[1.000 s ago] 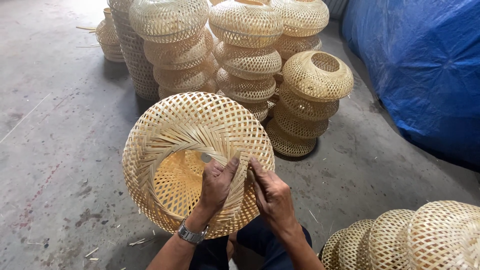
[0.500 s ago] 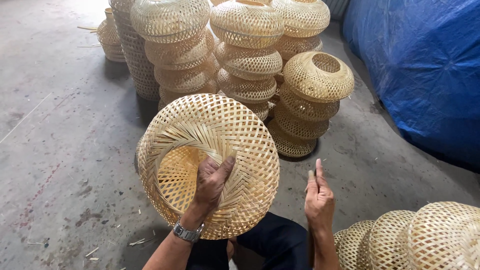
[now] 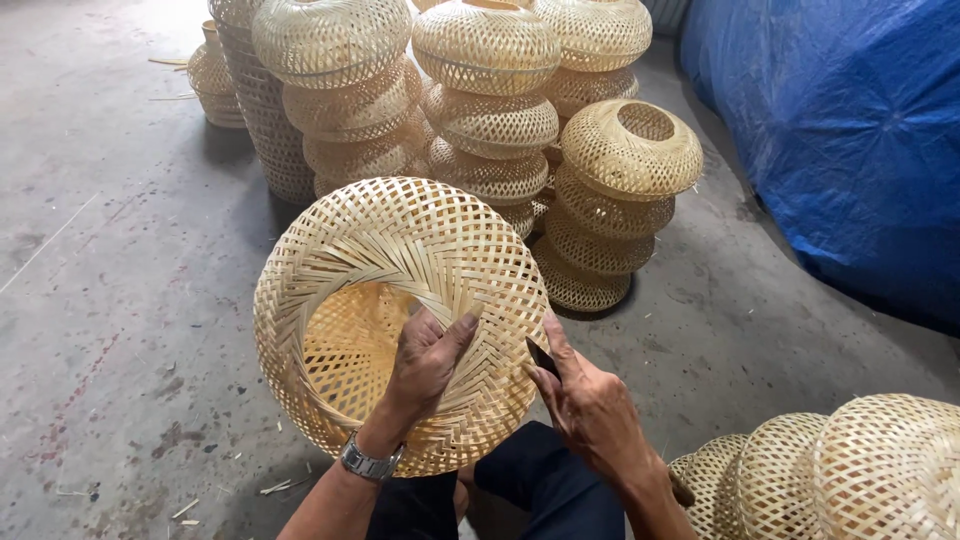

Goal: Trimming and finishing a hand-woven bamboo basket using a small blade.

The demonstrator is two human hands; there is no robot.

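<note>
A round woven bamboo basket (image 3: 400,260) rests tilted on my lap, its open mouth facing me. My left hand (image 3: 425,360), with a metal wristwatch, grips the rim of the opening, thumb over the weave. My right hand (image 3: 590,405) is at the basket's right edge, closed on a small dark blade-like tool (image 3: 541,357) that touches the weave.
Stacks of similar woven baskets (image 3: 490,120) stand ahead on the concrete floor, a taller stack (image 3: 262,110) to the left. More baskets (image 3: 850,470) lie at lower right. A blue tarp (image 3: 850,130) covers something at right. Bamboo slivers litter the floor.
My right hand, away from the basket and open half a second ago, has come back to its right edge with a dark tool. The basket has turned slightly in my left hand.
</note>
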